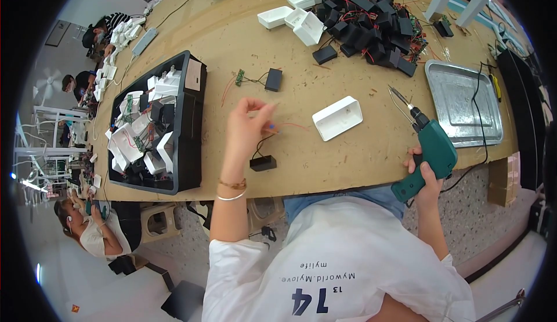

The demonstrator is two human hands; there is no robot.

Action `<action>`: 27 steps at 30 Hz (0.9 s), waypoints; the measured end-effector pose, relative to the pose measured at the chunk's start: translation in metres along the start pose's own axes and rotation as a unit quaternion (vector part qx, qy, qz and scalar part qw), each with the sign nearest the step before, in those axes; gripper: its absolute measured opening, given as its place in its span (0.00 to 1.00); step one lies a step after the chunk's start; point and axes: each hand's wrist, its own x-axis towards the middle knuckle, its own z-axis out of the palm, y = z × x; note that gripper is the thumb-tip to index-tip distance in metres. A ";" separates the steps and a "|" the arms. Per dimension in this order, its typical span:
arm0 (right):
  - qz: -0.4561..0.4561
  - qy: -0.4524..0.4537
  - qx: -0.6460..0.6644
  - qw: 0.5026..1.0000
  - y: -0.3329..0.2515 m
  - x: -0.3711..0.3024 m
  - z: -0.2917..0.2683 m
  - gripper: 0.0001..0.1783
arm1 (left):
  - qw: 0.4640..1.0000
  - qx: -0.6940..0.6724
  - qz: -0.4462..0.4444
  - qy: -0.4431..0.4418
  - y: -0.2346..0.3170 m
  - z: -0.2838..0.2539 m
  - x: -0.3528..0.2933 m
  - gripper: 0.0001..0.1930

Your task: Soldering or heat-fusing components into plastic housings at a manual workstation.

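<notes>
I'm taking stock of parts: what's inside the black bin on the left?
In the black bin, white plastic cases, green circuit boards and some black parts lie jumbled. What lies beneath that top layer is covered and cannot be seen.

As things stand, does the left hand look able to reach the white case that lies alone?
Probably yes: the white case lies just right of the left hand, with only thin red wire and brown tabletop visible between.

Electronics workshop, workbench (pixel 229 40) (brown-topped), wired black boxes (pixel 377 27), circuit board (pixel 240 78), gun-shaped tool (pixel 438 151), co-workers (pixel 101 235)
</notes>
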 end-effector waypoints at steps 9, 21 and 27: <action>0.006 0.002 -0.015 1.000 0.002 0.001 0.000 0.25 | 0.956 0.269 0.109 0.048 -0.001 0.021 -0.019 0.31; 0.002 -0.015 -0.023 1.000 0.001 0.001 0.000 0.24 | 0.955 0.289 0.061 -0.011 -0.010 0.005 -0.034 0.20; -0.004 -0.019 -0.011 1.000 0.002 0.002 -0.002 0.23 | 0.948 0.304 0.097 0.018 -0.006 0.003 -0.045 0.10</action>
